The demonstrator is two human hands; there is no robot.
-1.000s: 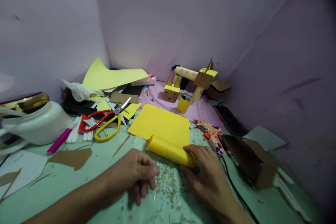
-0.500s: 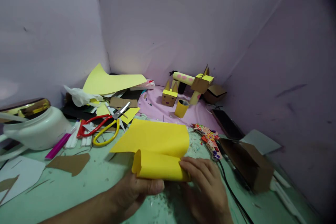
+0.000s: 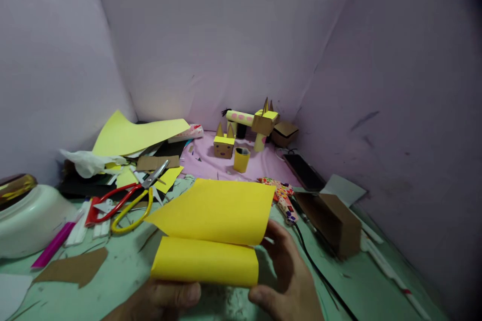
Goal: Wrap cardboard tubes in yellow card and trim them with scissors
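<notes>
A bright yellow paper sheet [image 3: 211, 225] is lifted off the green table [image 3: 124, 266], its near edge curled under into a loose roll. My left hand [image 3: 165, 298] grips the roll's lower left from beneath, thumb on the front. My right hand [image 3: 288, 276] holds the roll's right end, fingers curved behind it and thumb below. Both hands sit at the bottom of the view and are partly cut off.
Red and yellow scissors [image 3: 124, 198] lie left of the sheet beside a white jar [image 3: 26, 220] and brown card scraps [image 3: 73, 268]. Yellow-and-brown paper animals [image 3: 244, 133] stand at the back. A brown box [image 3: 331, 218], a black cable and a patterned paper strip [image 3: 282, 195] lie right.
The tight roll on the table has loosened and opened. Both hands took hold of it and raised the sheet towards me. The camera view shifted, with objects sliding left.
</notes>
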